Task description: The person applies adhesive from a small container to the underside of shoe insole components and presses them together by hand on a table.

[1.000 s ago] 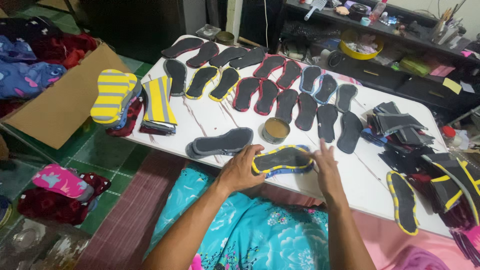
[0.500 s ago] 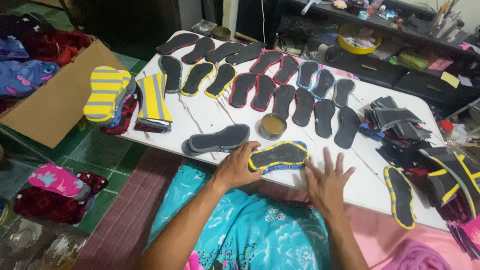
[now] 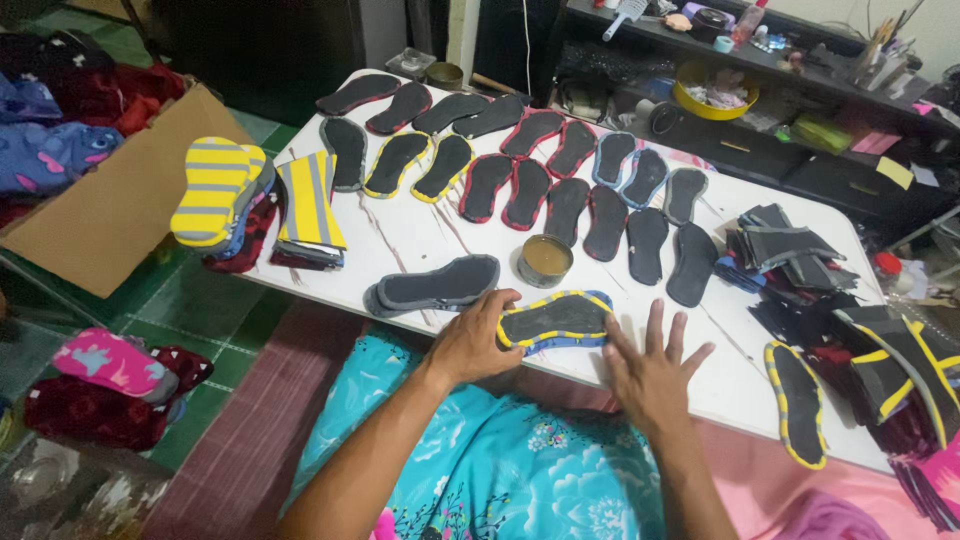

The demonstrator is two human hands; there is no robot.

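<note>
Far left, a cardboard box [image 3: 110,210] stands beside the tabletop [image 3: 440,245], and striped yellow-grey soles [image 3: 215,190] are stacked at the tabletop's left end. Rows of dark soles [image 3: 560,190] with yellow, red and blue rims cover the middle; a grey sole [image 3: 435,285] lies near the front edge, with a round tin [image 3: 545,262] just right of it. Step in hand, by my reading: pressing down a yellow-rimmed sole [image 3: 555,320] at the front edge, just below the tin. Left hand [image 3: 470,345] rests on that sole's left end, fingers loosely curled over the rim, touching more than gripping. Right hand [image 3: 650,375] lies flat on the tabletop just right of the sole, fingers [image 3: 655,325] spread wide, holding nothing; whether the thumb meets the sole's edge I cannot tell. Next move likely calls for a firm hold on both ends. Far right, one more yellow-rimmed piece [image 3: 798,405] and a heap of dark cut parts [image 3: 790,250].
</note>
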